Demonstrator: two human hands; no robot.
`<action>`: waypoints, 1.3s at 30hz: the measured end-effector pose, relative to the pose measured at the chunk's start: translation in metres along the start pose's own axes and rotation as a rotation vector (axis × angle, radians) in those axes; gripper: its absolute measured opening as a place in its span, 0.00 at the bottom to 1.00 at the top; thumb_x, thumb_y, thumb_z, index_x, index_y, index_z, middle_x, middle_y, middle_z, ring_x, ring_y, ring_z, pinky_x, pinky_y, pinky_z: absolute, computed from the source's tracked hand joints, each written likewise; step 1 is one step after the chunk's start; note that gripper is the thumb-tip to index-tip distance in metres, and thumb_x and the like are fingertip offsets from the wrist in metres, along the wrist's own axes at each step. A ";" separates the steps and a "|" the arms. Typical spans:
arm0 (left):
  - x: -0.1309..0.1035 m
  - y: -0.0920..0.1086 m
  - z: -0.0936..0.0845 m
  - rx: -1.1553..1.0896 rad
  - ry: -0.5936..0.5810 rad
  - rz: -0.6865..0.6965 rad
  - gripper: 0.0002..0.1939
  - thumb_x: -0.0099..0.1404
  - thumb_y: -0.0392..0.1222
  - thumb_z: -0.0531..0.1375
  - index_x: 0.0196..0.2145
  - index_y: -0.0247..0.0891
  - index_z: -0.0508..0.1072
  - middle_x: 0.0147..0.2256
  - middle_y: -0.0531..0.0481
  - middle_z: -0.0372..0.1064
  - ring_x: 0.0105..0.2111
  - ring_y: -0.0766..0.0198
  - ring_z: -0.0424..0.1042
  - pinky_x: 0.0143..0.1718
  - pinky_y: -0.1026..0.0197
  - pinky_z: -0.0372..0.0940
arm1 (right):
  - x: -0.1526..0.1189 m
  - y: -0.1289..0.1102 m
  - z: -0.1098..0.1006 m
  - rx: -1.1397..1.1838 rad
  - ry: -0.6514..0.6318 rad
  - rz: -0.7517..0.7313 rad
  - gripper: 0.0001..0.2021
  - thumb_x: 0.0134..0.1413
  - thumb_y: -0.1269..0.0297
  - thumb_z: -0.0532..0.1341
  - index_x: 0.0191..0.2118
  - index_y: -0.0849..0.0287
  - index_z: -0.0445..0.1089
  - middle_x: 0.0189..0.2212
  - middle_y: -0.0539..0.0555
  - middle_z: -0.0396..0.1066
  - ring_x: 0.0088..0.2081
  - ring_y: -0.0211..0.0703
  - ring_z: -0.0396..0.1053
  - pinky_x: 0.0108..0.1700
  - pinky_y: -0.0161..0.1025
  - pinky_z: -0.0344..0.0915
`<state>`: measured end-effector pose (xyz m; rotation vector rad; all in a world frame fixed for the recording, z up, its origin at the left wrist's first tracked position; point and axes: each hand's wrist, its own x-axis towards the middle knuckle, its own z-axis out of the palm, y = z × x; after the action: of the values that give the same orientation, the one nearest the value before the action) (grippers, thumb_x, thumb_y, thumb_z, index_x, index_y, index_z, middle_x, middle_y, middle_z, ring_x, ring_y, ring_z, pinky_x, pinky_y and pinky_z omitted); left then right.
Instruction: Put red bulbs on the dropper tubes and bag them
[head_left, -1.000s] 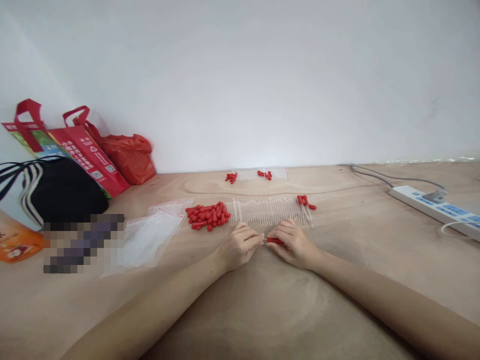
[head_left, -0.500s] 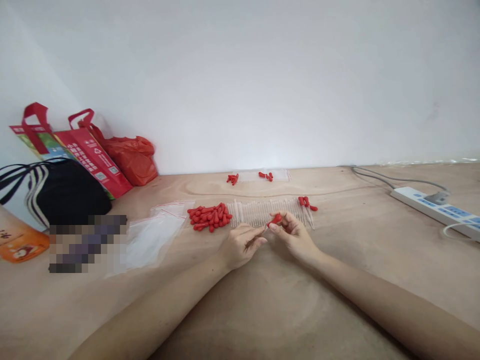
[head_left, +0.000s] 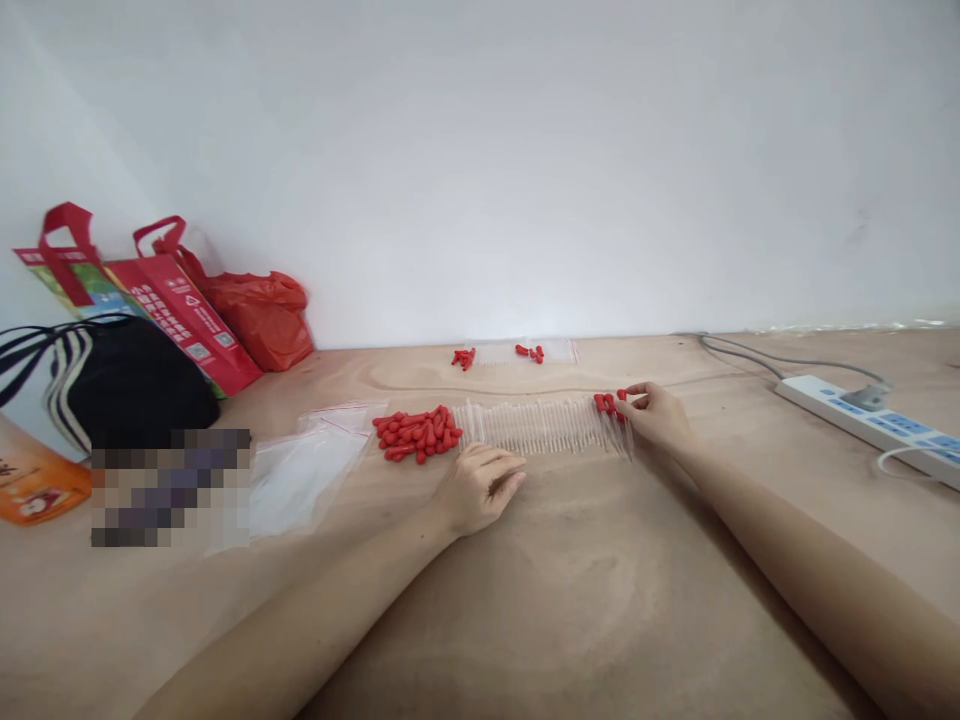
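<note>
A row of clear dropper tubes [head_left: 532, 426] lies side by side on the table. At its left end is a pile of red rubber bulbs [head_left: 417, 434]. Several droppers with red bulbs fitted [head_left: 604, 404] lie at the right end. There my right hand [head_left: 660, 418] pinches a dropper by its red bulb [head_left: 622, 396], beside the others. My left hand [head_left: 480, 488] rests just in front of the tubes, thumb and fingers apart, with nothing seen in it.
Clear zip bags [head_left: 307, 475] lie left of the bulbs. More red bulbs [head_left: 463, 358] and tubes sit on a bag near the wall. Shopping bags [head_left: 187, 310] and a black drawstring bag [head_left: 142, 385] stand left. A power strip [head_left: 877, 412] with cables lies right.
My right hand has moved right, carrying the dropper with its red bulb from beside my left hand to the row's right end. The left hand has stayed nearly in place.
</note>
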<state>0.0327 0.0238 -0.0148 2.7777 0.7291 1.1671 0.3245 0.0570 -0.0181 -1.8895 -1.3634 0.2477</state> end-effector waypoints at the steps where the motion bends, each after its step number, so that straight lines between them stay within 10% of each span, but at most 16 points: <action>1: 0.000 0.000 0.000 0.002 -0.004 -0.002 0.08 0.61 0.36 0.54 0.36 0.36 0.71 0.32 0.49 0.73 0.31 0.64 0.70 0.35 0.59 0.61 | 0.001 0.001 0.003 -0.018 0.004 -0.007 0.15 0.43 0.58 0.59 0.36 0.62 0.66 0.24 0.53 0.70 0.26 0.41 0.67 0.28 0.35 0.57; 21: -0.003 0.000 -0.001 0.090 -0.024 -0.076 0.08 0.61 0.37 0.53 0.34 0.37 0.72 0.30 0.51 0.72 0.31 0.64 0.68 0.37 0.59 0.59 | -0.001 0.021 0.000 -0.182 -0.113 -0.198 0.15 0.45 0.67 0.55 0.41 0.58 0.71 0.33 0.54 0.73 0.32 0.42 0.67 0.34 0.36 0.61; 31: 0.036 -0.040 -0.024 0.657 -0.161 -0.803 0.13 0.54 0.50 0.54 0.31 0.41 0.73 0.38 0.44 0.66 0.42 0.51 0.60 0.43 0.51 0.52 | -0.012 0.015 -0.006 -0.597 0.001 -0.354 0.16 0.46 0.70 0.52 0.40 0.55 0.71 0.37 0.57 0.70 0.41 0.51 0.63 0.38 0.45 0.55; 39: 0.061 -0.058 -0.010 0.695 -0.312 -0.958 0.22 0.52 0.53 0.53 0.34 0.33 0.75 0.43 0.34 0.63 0.45 0.43 0.56 0.43 0.48 0.50 | -0.012 0.019 -0.006 -0.498 0.143 -0.385 0.13 0.46 0.68 0.52 0.37 0.59 0.70 0.34 0.59 0.68 0.39 0.51 0.62 0.39 0.46 0.56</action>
<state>0.0387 0.1007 0.0206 2.2701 2.3548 0.2995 0.3365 0.0417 -0.0298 -1.9268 -1.7640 -0.4496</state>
